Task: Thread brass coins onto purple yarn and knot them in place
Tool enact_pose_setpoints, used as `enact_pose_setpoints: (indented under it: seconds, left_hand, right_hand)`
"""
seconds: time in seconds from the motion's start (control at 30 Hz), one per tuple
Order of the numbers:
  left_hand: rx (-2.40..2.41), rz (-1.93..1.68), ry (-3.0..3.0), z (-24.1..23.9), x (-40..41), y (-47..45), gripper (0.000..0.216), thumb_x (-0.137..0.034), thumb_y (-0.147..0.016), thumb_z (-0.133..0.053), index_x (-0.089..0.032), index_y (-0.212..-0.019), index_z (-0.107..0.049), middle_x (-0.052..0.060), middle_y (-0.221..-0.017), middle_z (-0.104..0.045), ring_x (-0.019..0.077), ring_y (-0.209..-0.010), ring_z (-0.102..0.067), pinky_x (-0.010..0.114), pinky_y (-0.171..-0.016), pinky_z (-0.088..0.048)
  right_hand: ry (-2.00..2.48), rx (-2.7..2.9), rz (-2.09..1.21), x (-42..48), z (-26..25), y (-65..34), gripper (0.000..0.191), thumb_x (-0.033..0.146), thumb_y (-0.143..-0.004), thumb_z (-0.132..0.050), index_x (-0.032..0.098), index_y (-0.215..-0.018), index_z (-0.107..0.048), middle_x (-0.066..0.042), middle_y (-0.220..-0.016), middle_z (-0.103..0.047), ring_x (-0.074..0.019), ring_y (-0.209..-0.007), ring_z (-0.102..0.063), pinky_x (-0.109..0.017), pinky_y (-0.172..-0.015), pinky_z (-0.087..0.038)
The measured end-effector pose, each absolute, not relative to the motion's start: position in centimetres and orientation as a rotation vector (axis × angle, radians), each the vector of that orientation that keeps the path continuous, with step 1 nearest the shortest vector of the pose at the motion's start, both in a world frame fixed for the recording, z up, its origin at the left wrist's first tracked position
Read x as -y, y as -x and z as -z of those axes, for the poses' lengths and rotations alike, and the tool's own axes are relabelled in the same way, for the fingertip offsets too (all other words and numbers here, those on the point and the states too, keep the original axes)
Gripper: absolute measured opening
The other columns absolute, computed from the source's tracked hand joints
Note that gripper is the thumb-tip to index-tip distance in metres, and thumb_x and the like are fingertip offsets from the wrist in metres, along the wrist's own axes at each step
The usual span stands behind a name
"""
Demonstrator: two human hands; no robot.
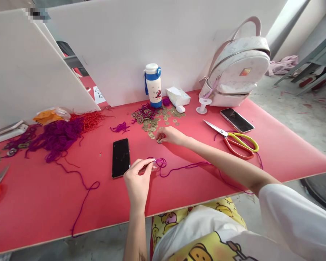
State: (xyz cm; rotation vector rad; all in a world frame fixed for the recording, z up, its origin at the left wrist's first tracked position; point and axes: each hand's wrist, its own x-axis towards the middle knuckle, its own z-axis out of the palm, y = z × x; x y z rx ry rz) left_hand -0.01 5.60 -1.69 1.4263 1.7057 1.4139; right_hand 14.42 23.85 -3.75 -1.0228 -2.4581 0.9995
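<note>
My left hand (138, 177) pinches a loop of purple cord (163, 164) just above the red table (43, 195), right of a black phone (121, 157) lying face up. The cord trails off to the right under my right forearm. My right hand (168, 135) is stretched forward, fingers curled down on a brass coin (159, 141) at the near edge of a pile of brass coins (154, 121). Purple threads lie mixed into the far part of that pile.
Scissors with yellow and orange handles (233, 139) and a second phone (237, 120) lie to the right. A white bottle (153, 86), tissue pack (178, 96), empty spool (203, 105) and white backpack (237, 70) stand at the back. Purple and red yarn heaps (62, 132) lie left.
</note>
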Motion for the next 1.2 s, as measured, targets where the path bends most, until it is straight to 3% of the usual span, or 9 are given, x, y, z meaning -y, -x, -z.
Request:
enact_pose_setpoints:
  seconds: [0.2,0.53,0.83,1.2]
  left_hand:
    - [-1.754,-1.394,-1.475,2.0,-5.9,0.1,0.01,-0.023,-0.082,-0.063,-0.02,-0.083,-0.073,0.001,-0.073,-0.066,0.014,-0.064,-0.066,0.024,-0.063,-0.056]
    - [-1.882,-1.366,-1.763,1.3,-6.4,-1.2,0.014,-0.023,-0.086,-0.06,-0.02,-0.085,-0.073,0.002,-0.075,-0.068,0.0147,-0.068,-0.065,0.025,-0.066,-0.052]
    - [-1.852,-1.348,-1.985,0.6,-6.0,-2.5,0.015,-0.021,-0.088,-0.058,-0.02,-0.087,-0.073,0.003,-0.077,-0.069,0.0152,-0.071,-0.066,0.025,-0.07,-0.05]
    - [-1.886,-1.263,-2.204,1.3,-5.4,-2.4,0.019,-0.018,-0.09,-0.054,-0.02,-0.09,-0.073,0.005,-0.076,-0.069,0.0151,-0.071,-0.066,0.023,-0.07,-0.05]
  right_hand:
    - [0.958,2.437,-1.05,-21.7,3.0,-16.3,0.011,0.009,-0.075,-0.066,0.016,-0.076,-0.074,-0.002,-0.076,-0.075,-0.0141,-0.071,-0.067,-0.021,-0.068,-0.046]
    - [0.881,1.908,-1.992,-15.8,2.2,-20.2,0.031,0.03,-0.085,-0.053,0.01,-0.101,-0.07,-0.01,-0.091,-0.076,-0.0155,-0.07,-0.072,-0.02,-0.054,-0.047]
    - [0.88,1.787,-2.065,-14.7,2.5,-20.5,0.031,0.024,-0.081,-0.055,0.008,-0.104,-0.069,-0.013,-0.09,-0.076,-0.0147,-0.066,-0.072,-0.018,-0.047,-0.041]
    - [0.847,1.711,-2.139,-14.3,2.8,-20.9,0.029,0.021,-0.078,-0.057,0.01,-0.101,-0.071,-0.01,-0.087,-0.076,-0.0142,-0.066,-0.072,-0.017,-0.049,-0.046]
